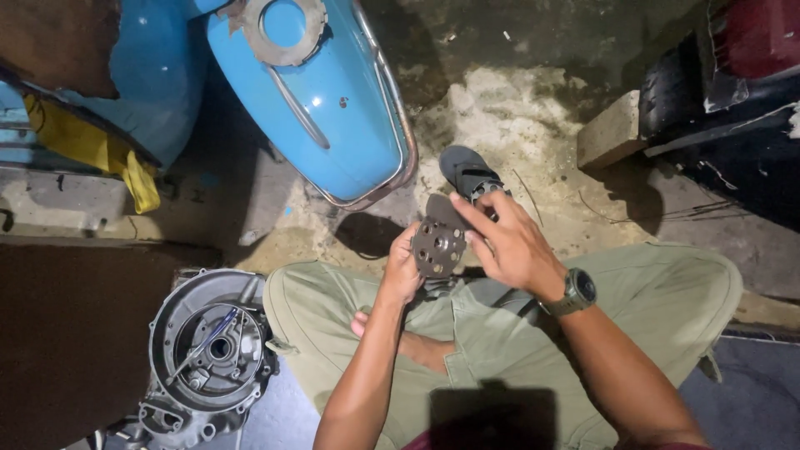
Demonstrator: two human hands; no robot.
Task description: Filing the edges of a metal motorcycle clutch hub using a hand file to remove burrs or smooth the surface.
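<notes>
Metal round plate [438, 246] with holes, gripped by left hand [402, 271] at nine o'clock; right hand [508, 242] fingers pressing at three. Best kept steady, turned slowly.

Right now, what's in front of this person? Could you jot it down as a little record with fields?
Setting: rough concrete floor, seen from above
Posture: seated, legs crossed, olive trousers
Left hand: grips a round metal part with holes
Right hand: fingers rest on top of that part; wristwatch on the wrist
Beside left knee: grey engine casing on the floor
Ahead: blue scooter body panel, a sandal, a brick
</notes>
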